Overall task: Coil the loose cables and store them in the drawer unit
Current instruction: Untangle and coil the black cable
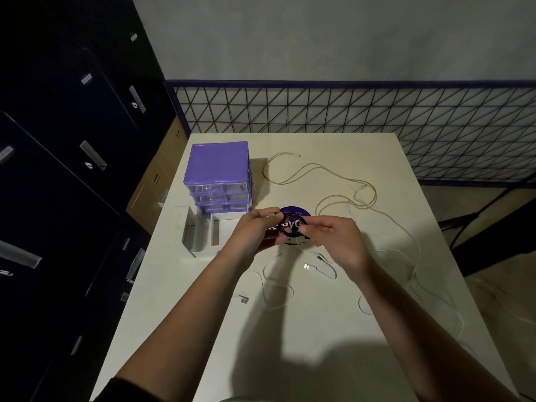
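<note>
Above the surface's (304,329) middle, left hand (251,232) and right hand (338,239) both grip a coiled black cable (293,226).
One drawer (203,235) of the drawer unit (217,172) stands open; beige cable (322,174) and white cables (319,269) lie uncoiled.

Both hands, left (255,232) and right (338,242), are raised together over the middle of the counter (290,343), above a round purple disc (295,216). On the left the purple drawer unit (219,175) stands tall, and an open clear drawer (203,236) juts out from its base, blocking low passage there. A beige cable (319,166) loops across the far side, and white cables (412,256) trail along the right edge and beneath the hands, with a USB plug (307,267) lying loose. The near part of the counter lies bare. A wire grid fence (348,108) closes off the far edge.
</note>
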{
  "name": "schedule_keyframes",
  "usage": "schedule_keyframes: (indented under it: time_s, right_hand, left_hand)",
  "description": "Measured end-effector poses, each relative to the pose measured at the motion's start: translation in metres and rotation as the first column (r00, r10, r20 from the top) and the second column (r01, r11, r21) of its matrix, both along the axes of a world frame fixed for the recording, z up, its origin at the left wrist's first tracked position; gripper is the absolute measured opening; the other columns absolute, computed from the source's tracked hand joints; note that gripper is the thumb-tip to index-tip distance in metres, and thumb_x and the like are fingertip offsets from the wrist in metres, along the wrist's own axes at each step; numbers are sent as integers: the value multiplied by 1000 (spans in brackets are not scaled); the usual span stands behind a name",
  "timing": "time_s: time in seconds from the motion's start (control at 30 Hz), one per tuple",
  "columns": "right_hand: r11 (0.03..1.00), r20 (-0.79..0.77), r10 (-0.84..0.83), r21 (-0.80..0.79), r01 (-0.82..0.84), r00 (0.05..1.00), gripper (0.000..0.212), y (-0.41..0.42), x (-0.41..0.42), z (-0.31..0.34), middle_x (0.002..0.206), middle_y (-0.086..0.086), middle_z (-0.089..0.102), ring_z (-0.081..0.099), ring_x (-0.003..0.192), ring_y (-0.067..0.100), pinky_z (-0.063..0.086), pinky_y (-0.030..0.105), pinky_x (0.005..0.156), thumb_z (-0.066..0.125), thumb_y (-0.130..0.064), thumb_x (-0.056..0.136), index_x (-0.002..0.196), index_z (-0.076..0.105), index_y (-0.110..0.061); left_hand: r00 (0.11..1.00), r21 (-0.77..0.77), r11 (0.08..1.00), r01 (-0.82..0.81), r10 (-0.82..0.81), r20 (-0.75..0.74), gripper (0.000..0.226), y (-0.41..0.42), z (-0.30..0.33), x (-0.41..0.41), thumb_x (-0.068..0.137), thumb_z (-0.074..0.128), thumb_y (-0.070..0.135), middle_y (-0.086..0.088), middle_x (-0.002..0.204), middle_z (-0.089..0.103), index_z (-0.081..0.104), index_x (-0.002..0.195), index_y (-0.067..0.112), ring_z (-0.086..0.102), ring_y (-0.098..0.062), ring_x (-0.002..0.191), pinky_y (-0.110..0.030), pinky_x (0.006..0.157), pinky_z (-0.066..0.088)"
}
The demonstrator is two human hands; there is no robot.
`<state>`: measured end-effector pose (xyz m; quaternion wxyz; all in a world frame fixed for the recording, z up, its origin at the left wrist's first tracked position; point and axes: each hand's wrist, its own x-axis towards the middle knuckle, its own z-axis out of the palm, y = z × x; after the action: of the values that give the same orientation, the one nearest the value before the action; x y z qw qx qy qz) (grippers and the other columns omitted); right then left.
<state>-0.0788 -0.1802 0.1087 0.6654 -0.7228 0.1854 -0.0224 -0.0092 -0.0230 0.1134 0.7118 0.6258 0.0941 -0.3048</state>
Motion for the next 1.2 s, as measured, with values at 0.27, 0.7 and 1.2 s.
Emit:
schedule_keyframes:
  time_s: [0.27,0.7,1.2]
  right_hand:
    - [1000,-60,-25,-19,24,998,11,12,13,-10,74,-4,69,62,66,9,47,15,60,70,-7,84,94,73,-12]
    - [991,-126,115,-58,-123,985,22,63,55,-29,77,-6,69,59,65,9,49,23,70,69,-11,85,107,72,-9]
    - [876,-245,149,-418,-243,958,15,102,136,-84,95,-3,75,68,88,14,54,28,83,69,-23,84,97,76,-23]
  left_hand:
    - [985,53,988,144,-148,85,25,20,-6,1,87,68,7,-13,94,73,70,112,5,68,-15,72,-23,73,58]
    - [911,162,920,-356,304,279,16,54,-49,12,86,70,4,-6,77,68,71,101,6,67,-8,57,-18,58,55]
    - [901,849,521,-90,-320,293,35,100,-100,56,97,51,25,-11,126,54,52,131,17,56,-29,111,-36,88,48]
